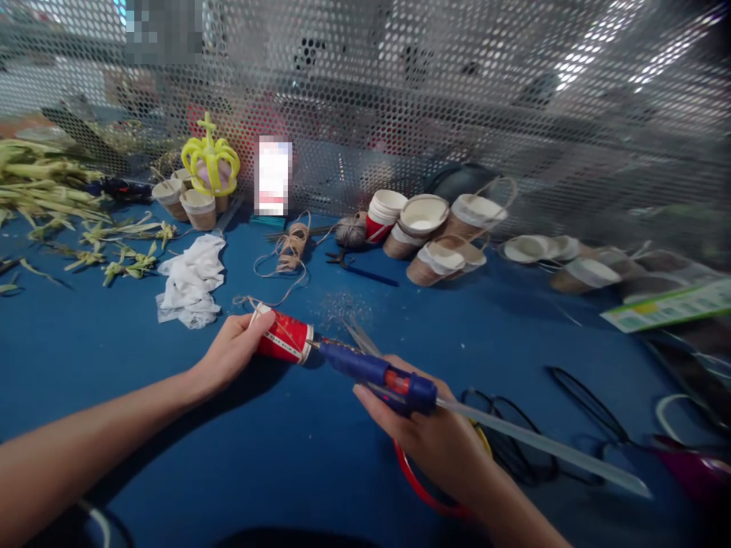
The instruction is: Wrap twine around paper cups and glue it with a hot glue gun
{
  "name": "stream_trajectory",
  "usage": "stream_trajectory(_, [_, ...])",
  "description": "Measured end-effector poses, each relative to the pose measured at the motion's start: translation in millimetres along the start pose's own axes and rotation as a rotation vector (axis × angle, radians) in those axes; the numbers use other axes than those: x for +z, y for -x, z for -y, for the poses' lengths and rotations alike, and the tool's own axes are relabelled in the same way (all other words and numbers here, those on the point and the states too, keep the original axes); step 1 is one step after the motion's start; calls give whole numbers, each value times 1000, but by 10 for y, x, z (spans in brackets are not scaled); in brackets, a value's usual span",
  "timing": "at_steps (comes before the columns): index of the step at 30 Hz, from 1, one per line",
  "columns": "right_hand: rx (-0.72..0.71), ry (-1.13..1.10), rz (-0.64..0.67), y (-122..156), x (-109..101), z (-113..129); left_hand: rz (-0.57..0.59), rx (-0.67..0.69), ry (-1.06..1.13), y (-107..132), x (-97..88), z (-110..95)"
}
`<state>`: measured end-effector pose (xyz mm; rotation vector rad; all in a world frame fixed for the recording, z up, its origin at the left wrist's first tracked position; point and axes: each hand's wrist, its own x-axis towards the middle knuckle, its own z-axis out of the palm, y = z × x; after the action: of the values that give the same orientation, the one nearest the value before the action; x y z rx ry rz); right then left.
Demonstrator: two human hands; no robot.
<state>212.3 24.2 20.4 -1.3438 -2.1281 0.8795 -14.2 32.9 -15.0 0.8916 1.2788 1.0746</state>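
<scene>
My left hand (pixel 243 339) grips a red paper cup (pixel 288 335) lying on its side, its base end turned to the right. A strand of twine (pixel 294 289) runs from the cup back to a small twine bundle (pixel 293 247). In my right hand (pixel 419 418) is a blue hot glue gun (pixel 365 369), its nozzle tip at or very near the cup's right end. A long translucent glue stick (pixel 548 435) juts from the gun's rear. Beneath the right hand lie scissors (pixel 414 479) with red handles, partly hidden, blades pointing away.
Several twine-wrapped cups (pixel 422 221) stand at the back, with grey yarn (pixel 350 230) and blue-handled pliers (pixel 365 272) nearby. At left are a white cloth (pixel 194 278), dried husks (pixel 39 183) and a yellow crown (pixel 210 164). A black cable (pixel 514 445) curls at right. Perforated metal mesh (pixel 343 99) rises behind.
</scene>
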Motion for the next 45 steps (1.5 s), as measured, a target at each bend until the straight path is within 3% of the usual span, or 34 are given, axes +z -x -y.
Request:
stream_trajectory(5, [-97, 187, 0, -5, 1, 7, -8, -3, -12, 4, 16, -19])
stream_trajectory(12, [-165, 260, -45, -8, 11, -44, -30, 0, -61, -23, 18, -28])
stream_trajectory(31, [-160, 285, 30, 32, -1, -76, -43, -4, -63, -27, 52, -96])
stream_trajectory(36, [-149, 311, -17, 10, 0, -65, -55, 13, -79, -25, 42, -58])
stream_trajectory(45, [-161, 273, 35, 25, -13, -81, -33, 51, -135, -33, -6, 46])
